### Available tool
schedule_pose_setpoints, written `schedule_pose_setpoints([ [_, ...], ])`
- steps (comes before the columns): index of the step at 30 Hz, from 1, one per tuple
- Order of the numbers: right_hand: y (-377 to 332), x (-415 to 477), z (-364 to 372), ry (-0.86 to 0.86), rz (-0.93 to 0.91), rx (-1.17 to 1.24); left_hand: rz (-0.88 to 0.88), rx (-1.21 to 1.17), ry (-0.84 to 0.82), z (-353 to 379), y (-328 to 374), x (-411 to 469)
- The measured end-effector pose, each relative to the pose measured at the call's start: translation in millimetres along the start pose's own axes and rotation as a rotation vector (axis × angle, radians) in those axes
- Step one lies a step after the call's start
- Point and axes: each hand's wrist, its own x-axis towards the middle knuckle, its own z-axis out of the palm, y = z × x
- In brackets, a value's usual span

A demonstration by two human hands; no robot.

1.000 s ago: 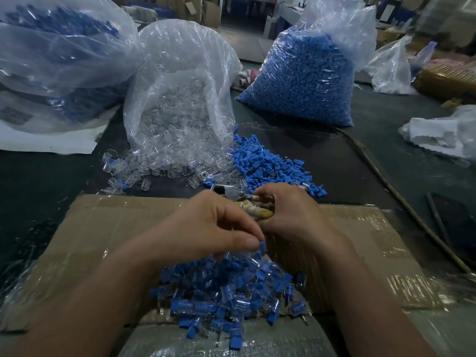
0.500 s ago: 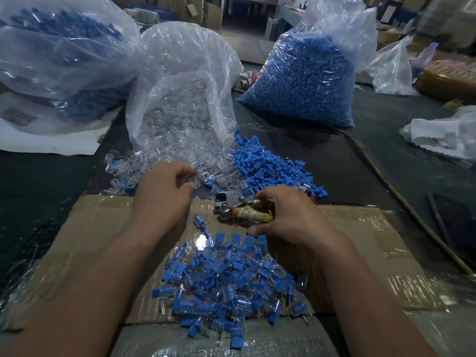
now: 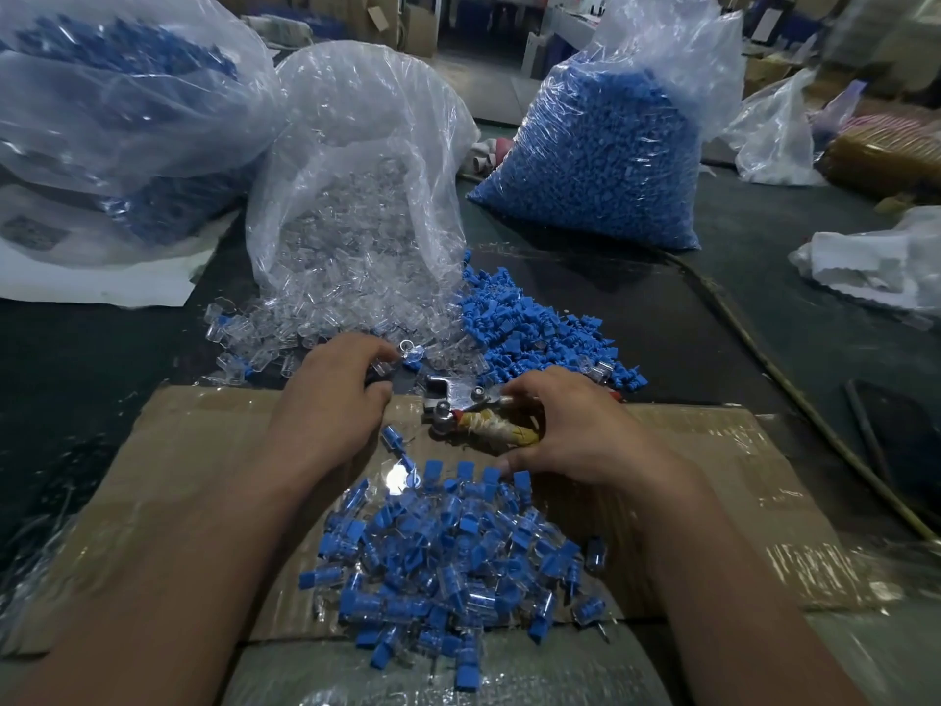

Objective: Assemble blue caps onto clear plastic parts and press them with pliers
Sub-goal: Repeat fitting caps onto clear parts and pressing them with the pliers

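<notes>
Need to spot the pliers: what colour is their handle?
Pliers handle wrapped yellow and off-white; head view.

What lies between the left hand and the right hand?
The metal head of the pliers, at the far edge of the cardboard, in the head view.

I see L hand [image 3: 331, 400] + L forearm [image 3: 168, 578] at 7 o'clock, R hand [image 3: 575, 430] + R forearm [image 3: 723, 578] at 5 o'clock; all bare to frame edge.

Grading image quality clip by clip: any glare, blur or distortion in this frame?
Head view: dim, bluish light; glare streaks on the clear bag and on the taped cardboard; wide-angle bending toward the edges, lower corners smeared; the left hand, right hand and pliers are sharp.
</notes>
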Motion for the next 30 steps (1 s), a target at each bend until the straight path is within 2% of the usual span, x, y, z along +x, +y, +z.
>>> schedule_pose_setpoints([
  [12,1,-2,-2,0.008,0.032,0.079,0.029,0.114,-0.034,1,1,2],
  [16,1,-2,-2,0.012,0.036,0.093,0.007,0.048,0.023,0,2,0],
  [19,2,-2,-2,0.027,0.029,0.146,-0.020,-0.108,0.102,-1,4,-1],
  [23,3,-1,-3,0.148,0.003,0.175,-0.068,-0.421,0.165,-5,14,-7],
  [26,4,1,-6,0.268,0.001,0.217,-0.027,-0.463,0.143,-8,17,-12],
  [30,13,4,-7,0.437,0.088,0.274,0.018,-0.446,0.146,-11,21,-15],
])
